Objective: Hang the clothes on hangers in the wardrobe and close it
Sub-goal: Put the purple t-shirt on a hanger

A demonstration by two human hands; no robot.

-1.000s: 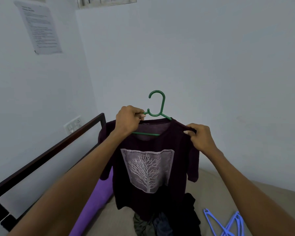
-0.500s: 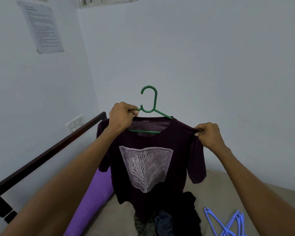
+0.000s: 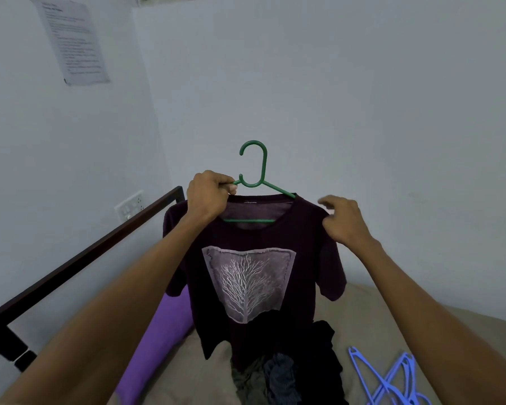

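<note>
A dark maroon t-shirt (image 3: 246, 323) with a pale tree print hangs on a green plastic hanger (image 3: 257, 176), held up in front of the wall. My left hand (image 3: 208, 194) grips the hanger's left arm just beside the hook, at the collar. My right hand (image 3: 342, 220) is at the shirt's right shoulder; its fingers and thumb are parted and blurred, with the shoulder seam between them. The shirt's lower hem hangs down to a pile of dark clothes (image 3: 287, 372) on the bed. No wardrobe is in view.
Several blue hangers (image 3: 389, 381) lie on the beige bed sheet (image 3: 360, 305) at the lower right. A purple pillow (image 3: 155, 337) lies along the dark bed frame rail (image 3: 94, 252) on the left. A switch plate (image 3: 129, 204) and a paper notice (image 3: 73, 39) are on the walls.
The shirt's right shoulder has been pulled out over the hanger's arm. My right hand has loosened its pinch on the shoulder. My left hand keeps its hold on the hanger.
</note>
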